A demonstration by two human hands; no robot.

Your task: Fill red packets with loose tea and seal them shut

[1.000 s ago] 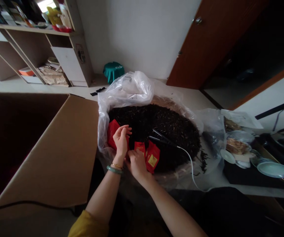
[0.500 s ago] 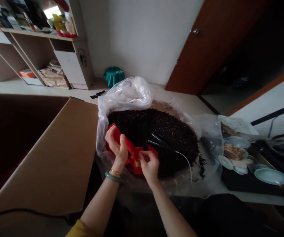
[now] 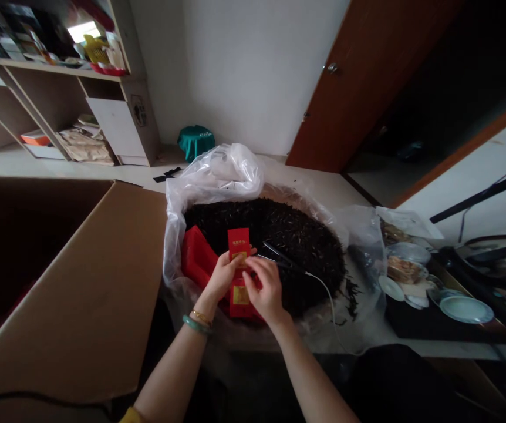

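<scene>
A red packet (image 3: 238,241) is gripped upright by the left hand (image 3: 223,275), with the thumb laid across its gold label. The right hand (image 3: 265,286) is held close beside it, fingers bent (whether anything is pinched there cannot be told). Below, a second packet (image 3: 240,297) is seen, and a red bag (image 3: 196,258) is set to the left. All are held or laid over dark leaf-like material (image 3: 308,232), on which a black tool (image 3: 284,256) with a white cord (image 3: 331,302) is rested. The heap is surrounded by clear plastic (image 3: 230,170), flanked by a cardboard box (image 3: 81,288).
</scene>
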